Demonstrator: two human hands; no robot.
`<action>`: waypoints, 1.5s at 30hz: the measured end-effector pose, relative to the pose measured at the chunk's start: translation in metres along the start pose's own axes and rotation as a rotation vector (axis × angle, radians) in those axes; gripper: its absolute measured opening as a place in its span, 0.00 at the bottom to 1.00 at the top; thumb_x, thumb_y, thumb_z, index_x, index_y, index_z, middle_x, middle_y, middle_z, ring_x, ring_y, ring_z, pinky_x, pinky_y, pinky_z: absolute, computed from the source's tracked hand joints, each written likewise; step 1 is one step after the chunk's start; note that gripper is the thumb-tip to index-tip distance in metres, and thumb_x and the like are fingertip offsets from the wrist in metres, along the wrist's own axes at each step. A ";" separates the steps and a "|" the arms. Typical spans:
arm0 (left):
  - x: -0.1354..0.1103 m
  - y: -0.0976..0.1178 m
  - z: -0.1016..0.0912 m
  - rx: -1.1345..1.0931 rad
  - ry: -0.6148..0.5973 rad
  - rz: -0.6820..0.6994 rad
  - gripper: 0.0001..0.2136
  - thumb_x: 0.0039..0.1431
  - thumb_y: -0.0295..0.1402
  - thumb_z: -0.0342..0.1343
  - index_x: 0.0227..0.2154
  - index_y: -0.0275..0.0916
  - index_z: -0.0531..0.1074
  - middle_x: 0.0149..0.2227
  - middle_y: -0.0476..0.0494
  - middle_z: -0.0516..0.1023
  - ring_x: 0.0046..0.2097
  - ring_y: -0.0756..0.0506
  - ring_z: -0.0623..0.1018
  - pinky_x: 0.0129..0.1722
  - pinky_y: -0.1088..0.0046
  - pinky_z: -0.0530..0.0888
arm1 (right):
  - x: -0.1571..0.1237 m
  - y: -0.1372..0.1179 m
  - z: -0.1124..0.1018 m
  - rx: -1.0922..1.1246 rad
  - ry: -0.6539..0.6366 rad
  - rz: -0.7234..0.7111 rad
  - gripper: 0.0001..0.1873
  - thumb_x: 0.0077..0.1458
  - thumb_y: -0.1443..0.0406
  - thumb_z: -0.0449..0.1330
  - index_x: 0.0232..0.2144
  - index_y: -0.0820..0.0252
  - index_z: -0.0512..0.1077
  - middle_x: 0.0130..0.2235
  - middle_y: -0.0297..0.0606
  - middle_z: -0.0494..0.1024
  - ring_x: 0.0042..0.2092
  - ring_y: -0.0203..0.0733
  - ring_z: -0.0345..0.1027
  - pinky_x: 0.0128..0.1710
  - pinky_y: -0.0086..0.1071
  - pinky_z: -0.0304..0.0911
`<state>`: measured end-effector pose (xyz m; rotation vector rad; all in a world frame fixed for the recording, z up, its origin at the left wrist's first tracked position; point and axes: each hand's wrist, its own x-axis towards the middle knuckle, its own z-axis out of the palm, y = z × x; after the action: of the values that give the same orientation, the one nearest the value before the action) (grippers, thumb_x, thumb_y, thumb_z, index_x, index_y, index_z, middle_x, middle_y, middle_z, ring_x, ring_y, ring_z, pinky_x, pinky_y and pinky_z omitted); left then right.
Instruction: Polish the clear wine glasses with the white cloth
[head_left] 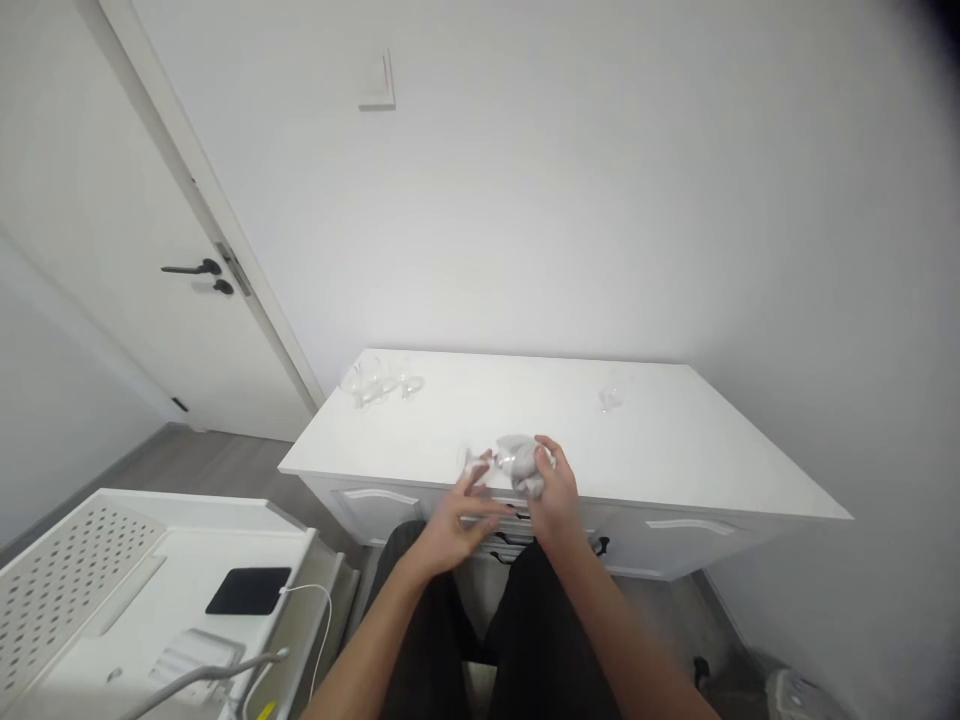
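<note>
Over the front edge of a white dresser (pixel 675 470), my right hand (pixel 556 495) is closed round a pale cloth (pixel 525 468) bunched against the bowl of a clear stemmed glass (pixel 501 460). The glass lies sideways with its foot pointing left. My left hand (pixel 457 520) is beside the foot, fingers spread and blurred, touching or nearly touching the stem. Several more clear glasses (pixel 379 383) stand at the dresser's back left, and one glass (pixel 609 399) stands alone at the back right.
A white door (pixel 112 250) with a black handle (pixel 191 268) is at left. Near my left knee stands a white unit (pixel 150 560) with a black pad (pixel 247 591) and a white cable (pixel 319 610) on it. A light switch (pixel 377 88) is on the wall.
</note>
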<state>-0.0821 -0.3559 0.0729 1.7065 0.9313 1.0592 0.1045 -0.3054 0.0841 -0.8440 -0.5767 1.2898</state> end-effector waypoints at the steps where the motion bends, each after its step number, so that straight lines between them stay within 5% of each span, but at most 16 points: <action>1: 0.014 -0.010 -0.011 -0.016 0.072 -0.020 0.10 0.64 0.44 0.67 0.42 0.47 0.86 0.76 0.42 0.62 0.76 0.28 0.62 0.73 0.39 0.64 | 0.020 0.000 0.001 0.033 0.010 -0.008 0.30 0.48 0.46 0.77 0.46 0.53 0.75 0.37 0.33 0.80 0.32 0.38 0.72 0.26 0.29 0.66; 3: 0.046 -0.030 -0.031 -0.153 0.246 -0.046 0.11 0.62 0.44 0.70 0.37 0.42 0.81 0.66 0.34 0.75 0.68 0.31 0.74 0.72 0.40 0.65 | 0.061 0.002 0.001 0.060 -0.048 -0.005 0.31 0.46 0.47 0.79 0.46 0.54 0.77 0.40 0.35 0.81 0.35 0.39 0.74 0.30 0.31 0.70; 5: 0.079 -0.051 -0.045 -0.397 0.336 -0.056 0.18 0.57 0.42 0.74 0.44 0.43 0.74 0.62 0.34 0.78 0.64 0.34 0.78 0.70 0.41 0.68 | 0.099 0.008 0.002 0.034 -0.127 0.021 0.32 0.44 0.48 0.81 0.46 0.54 0.78 0.43 0.36 0.82 0.39 0.41 0.76 0.35 0.33 0.73; 8: 0.126 -0.077 -0.050 -0.512 0.332 -0.039 0.33 0.47 0.39 0.80 0.52 0.44 0.68 0.63 0.31 0.78 0.63 0.36 0.79 0.68 0.46 0.70 | 0.141 0.027 0.005 -0.031 -0.193 0.054 0.32 0.42 0.47 0.81 0.45 0.54 0.79 0.44 0.36 0.83 0.43 0.42 0.77 0.41 0.35 0.74; 11: 0.167 -0.098 -0.045 -0.630 0.302 -0.015 0.37 0.49 0.39 0.79 0.58 0.45 0.65 0.65 0.29 0.77 0.57 0.38 0.83 0.63 0.52 0.74 | 0.165 0.049 0.009 -0.081 -0.318 0.102 0.28 0.48 0.45 0.77 0.44 0.55 0.81 0.45 0.40 0.84 0.46 0.47 0.77 0.44 0.39 0.74; 16: 0.224 -0.126 -0.053 -0.663 0.411 0.004 0.27 0.52 0.46 0.77 0.48 0.38 0.75 0.58 0.27 0.83 0.48 0.40 0.85 0.51 0.60 0.79 | 0.203 0.063 0.009 -0.080 -0.645 0.180 0.27 0.59 0.50 0.71 0.56 0.53 0.78 0.58 0.47 0.80 0.54 0.56 0.76 0.47 0.45 0.73; 21: 0.267 -0.147 -0.065 -0.601 0.476 0.003 0.24 0.48 0.47 0.78 0.40 0.35 0.79 0.54 0.26 0.85 0.46 0.37 0.86 0.49 0.57 0.81 | 0.264 0.066 0.004 -0.172 -0.654 0.162 0.34 0.50 0.53 0.78 0.58 0.52 0.76 0.56 0.45 0.81 0.53 0.54 0.76 0.53 0.46 0.71; 28: 0.293 -0.163 -0.068 -0.554 0.462 0.040 0.23 0.45 0.44 0.80 0.40 0.35 0.82 0.54 0.25 0.85 0.51 0.34 0.86 0.57 0.50 0.79 | 0.308 0.074 -0.006 -0.264 -0.689 0.102 0.47 0.52 0.53 0.77 0.70 0.45 0.65 0.62 0.44 0.77 0.59 0.53 0.74 0.60 0.46 0.68; 36: 0.304 -0.159 -0.062 -0.503 0.595 -0.097 0.22 0.45 0.46 0.80 0.36 0.33 0.84 0.41 0.32 0.88 0.43 0.36 0.88 0.44 0.60 0.84 | 0.319 0.069 -0.008 -0.382 -0.530 -0.194 0.44 0.45 0.53 0.80 0.62 0.51 0.72 0.43 0.36 0.79 0.39 0.41 0.72 0.37 0.32 0.69; 42: 0.304 -0.159 -0.060 -0.556 0.540 -0.062 0.23 0.42 0.45 0.81 0.33 0.36 0.80 0.53 0.30 0.86 0.50 0.34 0.86 0.55 0.49 0.83 | 0.306 0.062 0.001 -0.405 -0.727 -0.123 0.49 0.52 0.53 0.77 0.70 0.47 0.62 0.47 0.37 0.77 0.38 0.40 0.69 0.37 0.33 0.69; 45: 0.301 -0.156 -0.060 -0.545 0.467 -0.027 0.22 0.45 0.45 0.80 0.33 0.37 0.77 0.55 0.30 0.85 0.52 0.34 0.86 0.58 0.45 0.81 | 0.306 0.061 0.000 -0.389 -0.652 -0.150 0.45 0.50 0.52 0.78 0.66 0.48 0.66 0.44 0.36 0.77 0.36 0.40 0.68 0.35 0.33 0.67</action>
<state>-0.0529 -0.0173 0.0162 1.0141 0.8372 1.5635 0.1321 -0.0035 0.0101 -0.6614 -1.4169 1.3263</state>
